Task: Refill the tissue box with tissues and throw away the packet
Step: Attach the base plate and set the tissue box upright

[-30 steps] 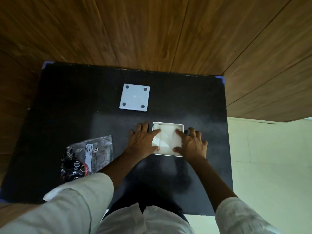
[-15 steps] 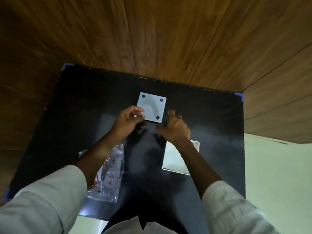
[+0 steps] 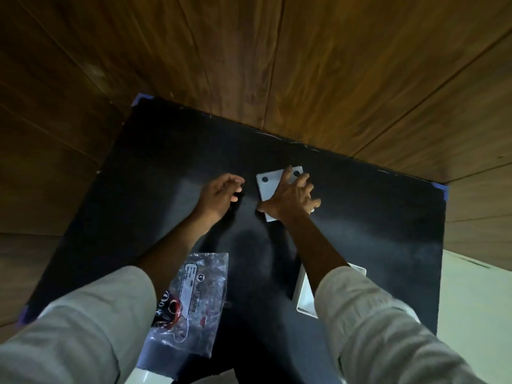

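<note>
The white square box panel (image 3: 270, 182) with dark round feet lies far on the black table (image 3: 166, 162). My right hand (image 3: 291, 198) lies over it, thumb at its near edge and fingers spread across its top. My left hand (image 3: 219, 194) hovers just left of the panel, fingers loosely curled, holding nothing. The white open tissue box (image 3: 303, 293) sits near me, mostly hidden under my right forearm. The crinkled clear plastic packet (image 3: 194, 295) with a white label lies flat at the near left, beside my left sleeve.
Wooden wall panels (image 3: 304, 65) rise behind the table's far edge. Pale floor (image 3: 476, 314) shows to the right of the table. Blue tape marks the table's corners (image 3: 440, 188).
Both hands left the open box and reached to the far panel. My right hand now covers the panel; my left hand has drawn off it to the left. The camera view shifted.
</note>
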